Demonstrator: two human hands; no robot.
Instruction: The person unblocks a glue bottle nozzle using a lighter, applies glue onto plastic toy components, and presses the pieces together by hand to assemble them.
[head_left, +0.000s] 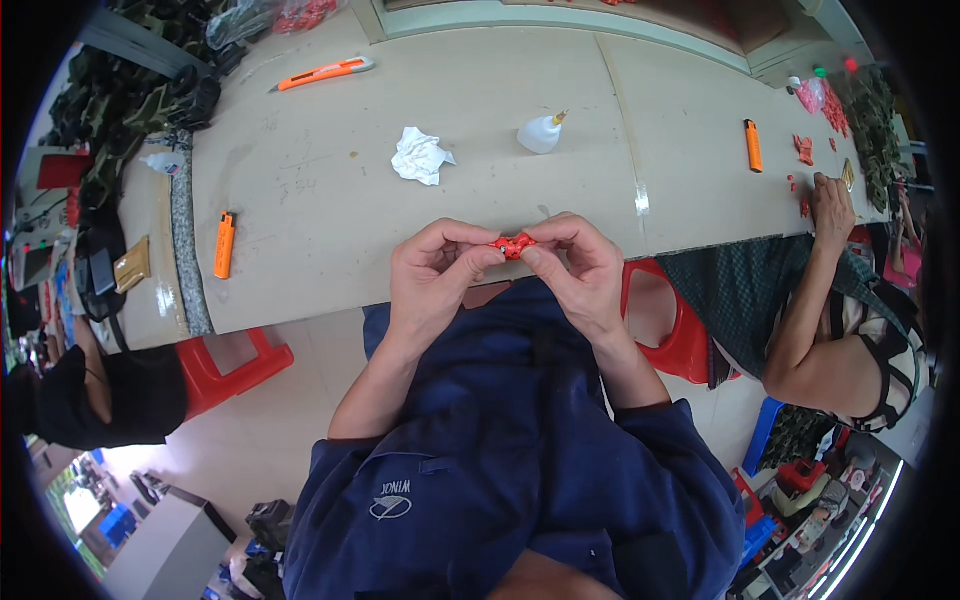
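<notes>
I saw the left hand [430, 275] and the right hand [580, 270] close together over the near side of the table [330, 215], each with thumb and forefinger pinched on opposite ends of a small red piece [514, 246]. Beyond them lay a crumpled tissue [422, 157] and a small white bottle [540, 135]; an orange knife [322, 74] lay farther off, to the left. A co-worker's hand [832, 208] was well apart, at the right.

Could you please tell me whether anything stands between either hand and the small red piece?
Nothing visible does: the left hand and right hand pinch the small red piece directly from either side. The crumpled white paper and the white bottle lie beyond, apart from both hands.
</notes>
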